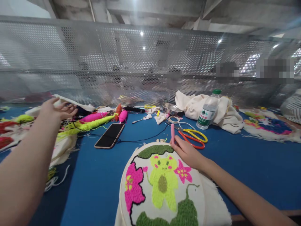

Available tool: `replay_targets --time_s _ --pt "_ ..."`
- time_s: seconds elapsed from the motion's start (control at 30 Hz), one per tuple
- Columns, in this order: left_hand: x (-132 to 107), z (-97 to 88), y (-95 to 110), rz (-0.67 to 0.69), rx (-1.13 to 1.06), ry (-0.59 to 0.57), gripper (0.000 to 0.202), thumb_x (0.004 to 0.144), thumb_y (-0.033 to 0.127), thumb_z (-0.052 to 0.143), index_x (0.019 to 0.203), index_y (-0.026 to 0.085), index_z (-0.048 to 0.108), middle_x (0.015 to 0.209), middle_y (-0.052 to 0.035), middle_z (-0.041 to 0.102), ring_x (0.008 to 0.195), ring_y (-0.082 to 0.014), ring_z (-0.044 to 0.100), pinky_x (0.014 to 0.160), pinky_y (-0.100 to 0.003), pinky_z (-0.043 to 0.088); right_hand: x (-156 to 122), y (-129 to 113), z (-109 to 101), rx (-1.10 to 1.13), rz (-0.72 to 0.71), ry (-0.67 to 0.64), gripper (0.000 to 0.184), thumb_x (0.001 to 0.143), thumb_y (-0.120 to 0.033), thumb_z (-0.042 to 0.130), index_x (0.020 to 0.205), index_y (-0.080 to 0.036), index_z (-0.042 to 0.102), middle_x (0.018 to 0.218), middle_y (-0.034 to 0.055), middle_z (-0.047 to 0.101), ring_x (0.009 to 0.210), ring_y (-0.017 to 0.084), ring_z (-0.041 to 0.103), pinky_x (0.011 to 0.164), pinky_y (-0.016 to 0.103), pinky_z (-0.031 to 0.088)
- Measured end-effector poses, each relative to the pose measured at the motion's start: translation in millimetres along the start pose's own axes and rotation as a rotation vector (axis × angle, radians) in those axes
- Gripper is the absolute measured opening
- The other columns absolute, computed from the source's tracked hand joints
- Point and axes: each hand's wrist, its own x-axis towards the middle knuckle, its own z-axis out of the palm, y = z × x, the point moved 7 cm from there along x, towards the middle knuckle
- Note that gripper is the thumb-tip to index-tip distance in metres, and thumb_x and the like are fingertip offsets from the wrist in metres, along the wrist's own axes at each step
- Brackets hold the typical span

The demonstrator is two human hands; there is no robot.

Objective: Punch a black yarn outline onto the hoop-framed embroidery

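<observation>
Left hand [55, 110] up in the air, far to the left of the hoop [162, 185], fingers spread apart, holding nothing, closest to the pile of yellow-green yarn [89, 125] and cloth scraps. Right hand [188, 153] resting on the top right edge of the hoop, grip closed around a pink tool [172, 133] that sticks straight up just above the hoop.

One round hoop, lying on the blue counter [98, 185] right in front, with white cloth stretched in it. On the cloth: one yellow-green animal in the middle, two pink flowers, one on each side, and green patches at the top and bottom.

One pair of scissors [194, 138] with orange and yellow handles, just right of the pink tool. One phone [110, 135], face up with a dark screen, up and to the left of the hoop. One water bottle [208, 111] with a green cap, standing behind the scissors, next to a heap of cream cloth [225, 113]. One more colorful yarn piece [270, 125] far to the right of the hoop. One pink yarn cone [122, 115] behind the phone.
</observation>
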Motion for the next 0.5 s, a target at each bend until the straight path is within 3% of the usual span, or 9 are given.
replay_targets --time_s 0.03,0.07,0.2,0.3,0.37,0.43,0.5 --pt "-0.3 11.7 3.5 -0.046 -0.074 -0.046 0.021 0.085 0.037 0.026 0.084 0.023 0.041 0.079 -0.0054 0.059 0.091 -0.0199 0.058 0.085 -0.045 0.05 0.0 0.2 -0.1 -0.005 0.005 0.006 0.02 0.096 -0.033 0.032 0.082 -0.022 0.041 0.078 0.0009 0.053 0.069 0.017 0.05 0.063 0.031 0.037" --pt "-2.3 26.7 6.2 -0.13 -0.281 -0.103 0.021 0.085 0.039 0.029 0.091 0.024 0.042 0.094 -0.0066 0.06 0.102 -0.0189 0.055 0.093 -0.043 0.046 0.0 0.2 0.0 -0.008 0.009 0.008 0.02 0.096 -0.034 0.032 0.082 -0.022 0.041 0.078 0.0012 0.053 0.069 0.017 0.05 0.063 0.031 0.037" --pt "-22.6 82.8 46.6 -0.1 -0.427 -0.249 0.027 0.086 0.03 0.031 0.109 0.022 0.041 0.122 -0.006 0.056 0.113 -0.0126 0.052 0.094 -0.031 0.046 0.3 -0.5 1.6 0.004 0.011 -0.008 0.021 0.096 -0.033 0.031 0.084 -0.021 0.044 0.082 0.0034 0.056 0.073 0.019 0.052 0.067 0.033 0.04" --pt "-58.9 128.5 92.9 0.148 -0.568 -0.591 0.031 0.087 0.023 0.03 0.113 0.014 0.044 0.135 -0.0061 0.048 0.122 -0.0121 0.045 0.098 -0.027 0.041 0.3 -0.6 2.0 0.029 0.019 -0.014 0.021 0.096 -0.033 0.031 0.086 -0.021 0.045 0.084 0.0037 0.057 0.076 0.019 0.053 0.07 0.033 0.041" --pt "-80.7 145.1 113.0 0.319 -0.619 -0.723 0.034 0.088 0.025 0.03 0.117 0.015 0.045 0.137 -0.0021 0.047 0.126 -0.0105 0.041 0.101 -0.023 0.037 0.1 0.5 2.3 0.042 0.039 -0.016 0.021 0.096 -0.034 0.031 0.086 -0.021 0.045 0.085 0.0033 0.057 0.078 0.018 0.053 0.071 0.033 0.041" --pt "-90.6 160.0 114.1 0.439 -0.411 -0.773 0.043 0.09 0.033 0.027 0.127 0.017 0.04 0.139 -0.0034 0.045 0.125 -0.0141 0.043 0.101 -0.027 0.039 -0.2 1.4 2.5 0.046 0.052 -0.016 0.021 0.096 -0.034 0.031 0.088 -0.021 0.045 0.086 0.0031 0.057 0.08 0.018 0.053 0.072 0.033 0.041" --pt "-83.2 172.9 94.9 0.473 0.06 -0.709 0.051 0.088 0.038 0.028 0.132 0.014 0.037 0.137 -0.0093 0.047 0.12 -0.0182 0.049 0.095 -0.03 0.044 -0.5 1.7 3.0 0.044 0.052 -0.021 0.021 0.096 -0.034 0.032 0.089 -0.021 0.046 0.087 0.0032 0.057 0.081 0.019 0.053 0.073 0.033 0.041"
